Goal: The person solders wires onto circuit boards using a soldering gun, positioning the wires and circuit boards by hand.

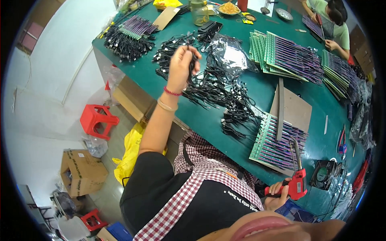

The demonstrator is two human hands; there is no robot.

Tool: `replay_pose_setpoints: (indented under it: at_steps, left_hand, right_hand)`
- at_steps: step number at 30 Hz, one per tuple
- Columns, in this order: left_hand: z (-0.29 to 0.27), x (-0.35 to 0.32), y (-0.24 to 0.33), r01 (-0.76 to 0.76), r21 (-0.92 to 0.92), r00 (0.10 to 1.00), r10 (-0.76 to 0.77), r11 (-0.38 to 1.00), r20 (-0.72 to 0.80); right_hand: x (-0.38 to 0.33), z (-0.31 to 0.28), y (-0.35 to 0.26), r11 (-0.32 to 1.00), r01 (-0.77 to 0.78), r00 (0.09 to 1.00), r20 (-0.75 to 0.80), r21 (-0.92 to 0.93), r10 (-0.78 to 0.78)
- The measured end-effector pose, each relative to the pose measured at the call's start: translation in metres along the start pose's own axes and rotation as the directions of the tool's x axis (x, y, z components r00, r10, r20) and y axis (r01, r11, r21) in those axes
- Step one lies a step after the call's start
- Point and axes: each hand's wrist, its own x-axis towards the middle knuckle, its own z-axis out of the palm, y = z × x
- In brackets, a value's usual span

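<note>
My left hand (183,66) is raised over a spread of black cables (209,86), its fingers closed around a dark black cable (192,66). At the lower right, my right hand (278,195) grips a red soldering gun (297,185) by its handle. The gun's metal tip points up toward a panel of green circuit boards with purple strips (267,140). Black cables run to the left edge of that panel. A grey flat bar (280,108) lies across the panel, and a brown board (304,106) sits under it.
Stacked green-and-purple panels (281,56) lie farther back, beside a clear plastic bag (231,54). A cable bundle (128,40) sits at the far left. A small black fan (323,174) stands near the right. Across the table another person (335,24) works. Red stools (96,120) and boxes stand on the floor.
</note>
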Motion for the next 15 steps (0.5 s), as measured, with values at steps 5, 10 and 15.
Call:
replay_pose_setpoints:
  at_steps: [5, 10, 15]
  left_hand:
    - [-0.028, 0.006, 0.019, 0.029, 0.019, 1.0, -0.028, 0.999, -0.01]
    - [0.039, -0.046, 0.013, 0.204, 0.073, 0.918, -0.217, 0.976, 0.331]
    - [0.125, -0.11, -0.01, -0.016, 0.409, 0.742, -0.263, 0.913, 0.616]
  right_hand:
    - [0.002, -0.011, 0.0, 0.998, -0.044, 0.997, 0.063, 0.055, 0.041]
    - [0.002, -0.003, -0.005, 0.996, -0.029, 0.998, 0.058, 0.083, 0.025]
    - [0.013, 0.051, -0.015, 0.998, 0.042, 0.997, 0.061, -0.053, -0.038]
